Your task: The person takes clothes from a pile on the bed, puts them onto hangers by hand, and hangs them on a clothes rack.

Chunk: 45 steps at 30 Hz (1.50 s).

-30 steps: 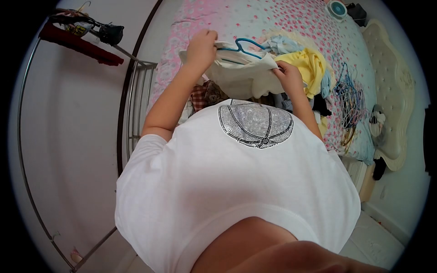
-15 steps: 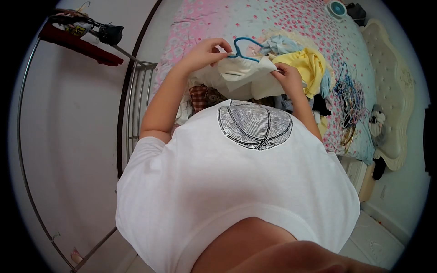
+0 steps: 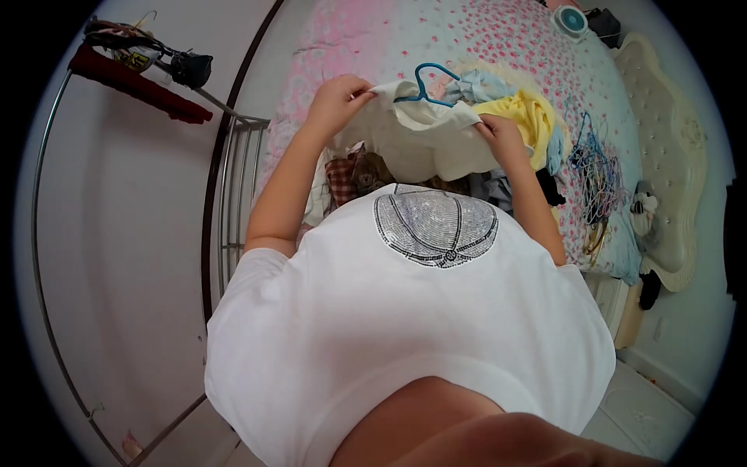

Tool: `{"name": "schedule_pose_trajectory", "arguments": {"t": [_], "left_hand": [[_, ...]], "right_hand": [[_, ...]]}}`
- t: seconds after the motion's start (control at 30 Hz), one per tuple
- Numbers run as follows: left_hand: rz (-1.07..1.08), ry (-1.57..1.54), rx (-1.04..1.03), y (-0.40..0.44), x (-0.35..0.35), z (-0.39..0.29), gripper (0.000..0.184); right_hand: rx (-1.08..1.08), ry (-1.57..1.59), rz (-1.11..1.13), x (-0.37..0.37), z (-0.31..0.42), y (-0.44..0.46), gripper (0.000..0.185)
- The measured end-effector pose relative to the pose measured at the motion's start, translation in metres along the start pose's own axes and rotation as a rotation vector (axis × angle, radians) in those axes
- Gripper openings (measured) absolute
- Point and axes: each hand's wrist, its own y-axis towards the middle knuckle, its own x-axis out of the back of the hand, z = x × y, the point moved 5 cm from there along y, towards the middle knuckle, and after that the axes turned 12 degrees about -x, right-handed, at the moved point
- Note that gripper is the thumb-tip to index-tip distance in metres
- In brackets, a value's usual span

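A white top (image 3: 432,144) is stretched between my two hands over the pile on the bed. My left hand (image 3: 340,101) pinches its left shoulder edge. On the other side, my right hand (image 3: 504,140) grips the right shoulder edge, thumb on top. A blue clothes hanger (image 3: 424,95) sits in the neck opening, its hook standing up above the collar and its arms mostly hidden by the cloth. Neither hand touches the hook.
A yellow garment (image 3: 525,117) and other clothes lie heaped behind and beside my hands on the flowered bed (image 3: 358,39). Tangled hangers (image 3: 597,171) rest at the right. A metal rack (image 3: 43,156) holding a dark red cloth (image 3: 140,84) stands left. A small fan (image 3: 570,22) is far right.
My hands have spread wider, drawing the top's shoulders apart. My left hand has left the hanger and moved left onto the cloth; the hanger has shifted slightly right.
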Motion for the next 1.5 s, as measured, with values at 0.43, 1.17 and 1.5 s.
{"name": "schedule_pose_trajectory", "arguments": {"t": [0.43,1.17,1.5], "left_hand": [[0.026,0.100,-0.124,0.005,-0.009,-0.008,0.020],[-0.282,0.074,-0.015,-0.025,0.055,0.025,0.017],[-0.284,-0.129,-0.184,-0.036,0.058,0.020,0.013]], "right_hand": [[0.042,0.287,0.005,0.017,0.020,0.012,0.019],[-0.621,0.958,-0.187,-0.064,-0.136,0.001,0.037],[-0.347,0.943,-0.278,0.122,-0.114,-0.023,0.024]]}}
